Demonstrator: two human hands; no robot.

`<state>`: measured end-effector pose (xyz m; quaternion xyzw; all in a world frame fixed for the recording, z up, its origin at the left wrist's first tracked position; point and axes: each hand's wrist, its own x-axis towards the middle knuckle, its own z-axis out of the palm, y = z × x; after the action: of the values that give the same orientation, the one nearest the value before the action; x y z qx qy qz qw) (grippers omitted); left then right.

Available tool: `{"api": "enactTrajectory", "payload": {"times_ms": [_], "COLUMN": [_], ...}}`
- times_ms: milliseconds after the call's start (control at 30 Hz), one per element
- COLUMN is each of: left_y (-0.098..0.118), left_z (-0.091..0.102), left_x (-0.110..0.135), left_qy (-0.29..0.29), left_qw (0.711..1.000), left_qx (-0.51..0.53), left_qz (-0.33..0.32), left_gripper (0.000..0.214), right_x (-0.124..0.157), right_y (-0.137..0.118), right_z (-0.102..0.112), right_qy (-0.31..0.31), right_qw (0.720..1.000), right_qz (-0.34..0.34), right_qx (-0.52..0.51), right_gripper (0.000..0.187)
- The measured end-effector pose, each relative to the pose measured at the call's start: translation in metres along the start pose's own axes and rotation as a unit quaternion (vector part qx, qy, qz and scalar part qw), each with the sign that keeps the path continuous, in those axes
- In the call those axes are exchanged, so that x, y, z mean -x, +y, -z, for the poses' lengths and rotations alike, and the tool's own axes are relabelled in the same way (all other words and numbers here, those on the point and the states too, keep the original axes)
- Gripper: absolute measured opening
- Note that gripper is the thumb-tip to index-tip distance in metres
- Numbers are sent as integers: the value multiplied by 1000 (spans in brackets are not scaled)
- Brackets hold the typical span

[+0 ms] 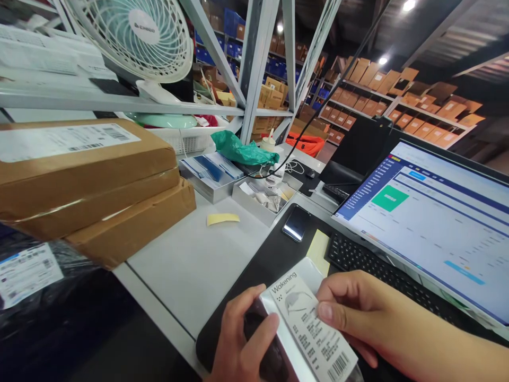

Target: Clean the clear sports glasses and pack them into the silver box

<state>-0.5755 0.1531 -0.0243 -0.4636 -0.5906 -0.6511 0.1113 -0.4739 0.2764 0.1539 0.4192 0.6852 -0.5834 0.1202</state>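
Low in the view is a small white box (pixel 294 318) printed "Wakening", with a line drawing of eyewear, rows of small text and a barcode. It lies tilted between my hands over the black desk mat (pixel 242 276). My left hand (pixel 242 334) grips its left side, thumb and index finger on the edge. On the right, my right hand (pixel 353 307) is closed at the other side, thumb tip pressed against the printed face. The fingers behind the box are partly hidden. Beyond it are a pale yellow paper (pixel 318 252) and a phone (pixel 296 223).
A keyboard (pixel 358 254) and lit monitor (pixel 433 212) stand to the right. Brown parcels (pixel 87 196) are stacked at left, below a fan (pixel 135 37). Open grey trays (pixel 212 183) hold cards and small items beside a green plastic bag (pixel 244 150). Behind are shelves of cartons (pixel 374 79).
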Motion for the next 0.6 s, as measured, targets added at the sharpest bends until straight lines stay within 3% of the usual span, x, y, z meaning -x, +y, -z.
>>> {"api": "enactTrajectory", "payload": {"times_ms": [600], "left_y": [-5], "left_z": [5], "left_x": [-2], "left_qy": [19], "left_qw": [999], "left_qx": [-5], "left_qz": [-42], "left_gripper": [44], "right_x": [-2], "right_y": [-2], "right_z": [0], "right_qy": [-4], "right_qw": [999], "right_qz": [-34], "right_qx": [19], "right_gripper": [45]}}
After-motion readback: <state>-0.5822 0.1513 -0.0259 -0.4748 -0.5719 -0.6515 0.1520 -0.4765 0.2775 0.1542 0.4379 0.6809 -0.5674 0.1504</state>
